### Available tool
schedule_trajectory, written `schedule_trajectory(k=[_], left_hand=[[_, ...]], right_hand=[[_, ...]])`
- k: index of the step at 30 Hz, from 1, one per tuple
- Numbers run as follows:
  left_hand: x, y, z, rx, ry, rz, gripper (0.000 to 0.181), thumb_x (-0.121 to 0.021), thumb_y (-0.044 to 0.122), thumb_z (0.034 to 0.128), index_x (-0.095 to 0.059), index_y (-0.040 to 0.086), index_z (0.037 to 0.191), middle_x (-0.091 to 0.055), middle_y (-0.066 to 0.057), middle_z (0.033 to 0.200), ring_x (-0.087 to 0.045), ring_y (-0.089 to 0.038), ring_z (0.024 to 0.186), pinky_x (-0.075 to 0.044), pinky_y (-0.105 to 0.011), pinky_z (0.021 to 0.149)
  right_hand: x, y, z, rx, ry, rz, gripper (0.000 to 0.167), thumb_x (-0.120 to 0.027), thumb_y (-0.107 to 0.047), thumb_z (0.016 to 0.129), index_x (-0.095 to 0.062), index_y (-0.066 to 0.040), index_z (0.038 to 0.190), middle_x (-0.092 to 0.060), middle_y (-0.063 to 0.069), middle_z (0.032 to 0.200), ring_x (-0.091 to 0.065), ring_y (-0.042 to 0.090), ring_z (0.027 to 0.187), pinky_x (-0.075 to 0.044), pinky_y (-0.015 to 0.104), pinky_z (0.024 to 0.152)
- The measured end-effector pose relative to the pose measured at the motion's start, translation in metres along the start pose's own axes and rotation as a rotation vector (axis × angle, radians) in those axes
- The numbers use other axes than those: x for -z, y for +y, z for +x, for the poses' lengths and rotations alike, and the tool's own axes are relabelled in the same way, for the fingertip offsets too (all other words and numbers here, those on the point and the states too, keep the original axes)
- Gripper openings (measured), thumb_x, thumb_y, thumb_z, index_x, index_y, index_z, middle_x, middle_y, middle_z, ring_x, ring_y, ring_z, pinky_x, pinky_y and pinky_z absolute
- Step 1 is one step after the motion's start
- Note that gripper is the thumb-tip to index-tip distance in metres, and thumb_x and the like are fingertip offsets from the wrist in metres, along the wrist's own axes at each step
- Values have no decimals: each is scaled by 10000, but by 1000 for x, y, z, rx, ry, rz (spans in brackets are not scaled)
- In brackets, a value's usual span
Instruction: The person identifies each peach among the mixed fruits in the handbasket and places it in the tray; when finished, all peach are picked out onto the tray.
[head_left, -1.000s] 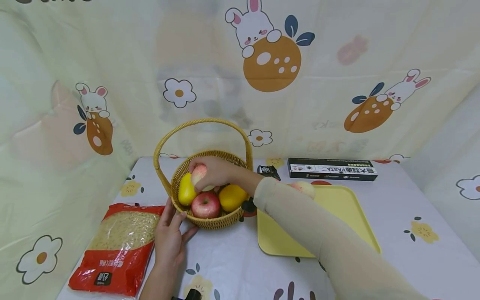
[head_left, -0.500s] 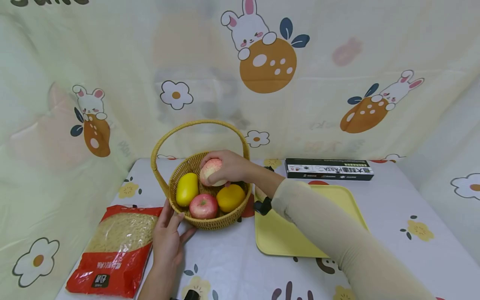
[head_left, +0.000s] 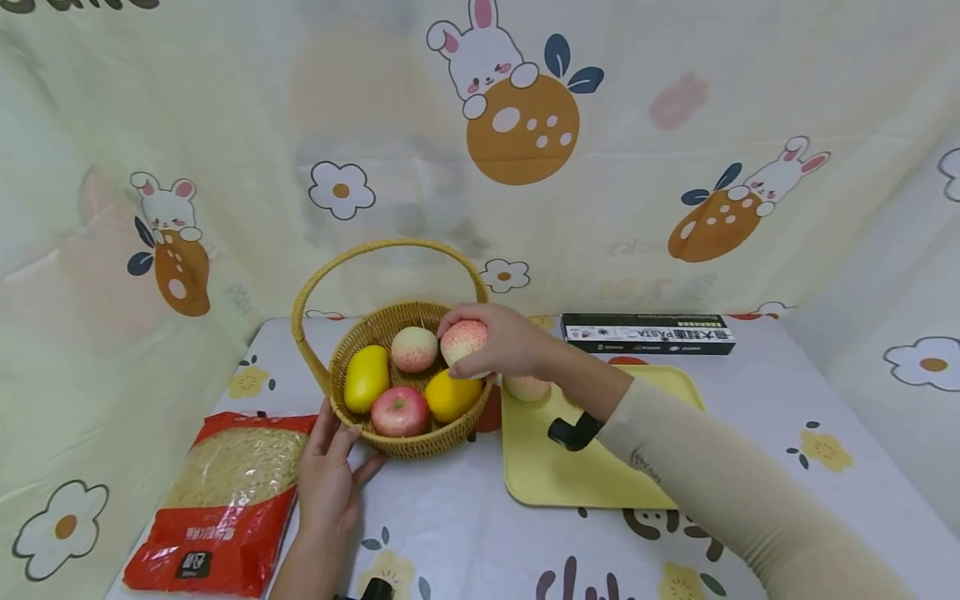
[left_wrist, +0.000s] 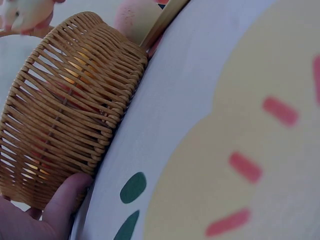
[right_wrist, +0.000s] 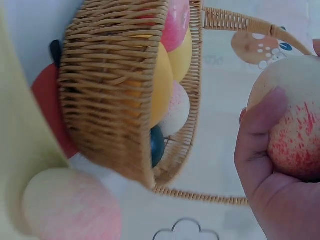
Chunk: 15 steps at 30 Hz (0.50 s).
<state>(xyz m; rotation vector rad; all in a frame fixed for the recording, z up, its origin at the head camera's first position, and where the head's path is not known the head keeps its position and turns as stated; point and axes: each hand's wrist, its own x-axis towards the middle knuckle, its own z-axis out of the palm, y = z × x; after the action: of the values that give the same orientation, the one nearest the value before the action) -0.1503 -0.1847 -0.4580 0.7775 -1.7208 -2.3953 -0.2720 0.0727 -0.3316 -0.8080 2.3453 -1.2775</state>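
In the head view, my right hand [head_left: 504, 340] holds a pink-and-cream peach [head_left: 463, 340] over the right side of a wicker basket [head_left: 420, 446]. The right wrist view shows the thumb and fingers curled round this peach. Inside the basket lie a yellow mango [head_left: 367, 379], a red apple [head_left: 400, 412], a yellow-orange round fruit [head_left: 452, 397] and a smaller peach [head_left: 414, 350]. A dark round thing [right_wrist: 157, 145] also shows inside it. My left hand [head_left: 328, 475] touches the basket's front left side, its thumb [left_wrist: 67, 200] pressing low on the weave.
Right of the basket lies a yellow tray [head_left: 585, 467], with another peach [head_left: 527, 387] at its back left corner. A black-and-white pasta box [head_left: 648, 335] lies at the back. A red bag of pasta [head_left: 225, 500] is at the left. A patterned curtain stands behind.
My right hand has moved rightward with the peach, from the basket's middle to its right rim. The smaller peach in the basket has come into sight. My left hand stays against the basket.
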Motion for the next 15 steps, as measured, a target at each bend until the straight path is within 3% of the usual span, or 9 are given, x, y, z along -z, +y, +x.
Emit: schedule_trajectory(k=[9, 11, 15], left_hand=[[0, 0, 1, 14, -5, -3, 700, -539, 195, 1080, -260, 505, 1643, -213, 138, 1769, -428, -236, 1511, -616, -516, 966], [-1, 0, 1, 11, -8, -7, 700, -531, 184, 1080, -262, 503, 1643, -211, 134, 1770, -426, -237, 1509, -615, -525, 963], [0, 0, 0, 0, -11, -17, 697, -513, 167, 1081, -267, 501, 1641, -204, 126, 1772, -426, -238, 1503, -612, -544, 958]], right_hand=[[24, 28, -53, -78, 91, 62, 452, -878, -190, 789, -695, -227, 1201, -672, 95, 1184, -623, 295, 986, -607, 404, 606], [30, 34, -65, -84, 117, 54, 465, -872, -184, 790, -697, -192, 1220, -663, 100, 1291, -628, 298, 1006, -613, 404, 641], [42, 44, -86, -114, 179, 14, 453, -863, -173, 792, -700, -188, 1213, -661, 107, 1290, -636, 289, 988, -606, 382, 689]])
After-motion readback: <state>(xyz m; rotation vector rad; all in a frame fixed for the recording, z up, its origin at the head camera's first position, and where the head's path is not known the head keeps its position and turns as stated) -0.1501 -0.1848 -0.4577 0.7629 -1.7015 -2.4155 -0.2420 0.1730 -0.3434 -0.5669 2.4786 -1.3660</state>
